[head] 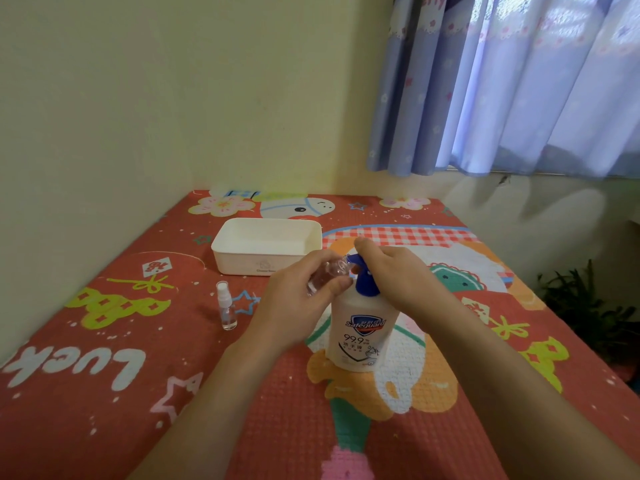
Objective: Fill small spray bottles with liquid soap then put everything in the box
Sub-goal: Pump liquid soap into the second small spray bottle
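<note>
Filling is underway: the left hand (294, 299) grips a small clear plastic bottle (325, 276), uncapped, tilted to the blue nozzle of the white soap pump bottle (362, 327), on whose pump head the right hand (398, 275) rests flat. Left of the soap stands a capped clear spray bottle (227, 310) (fill level unclear); behind it, the white plastic box (265, 250) holds nothing yet.

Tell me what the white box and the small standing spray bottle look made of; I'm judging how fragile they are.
The white box looks like matte opaque plastic: smooth moulded walls, rounded corners, a faint printed logo. The small spray bottle is clear and glossy with a white pump top; probably plastic, though glass cannot be ruled out.
</note>
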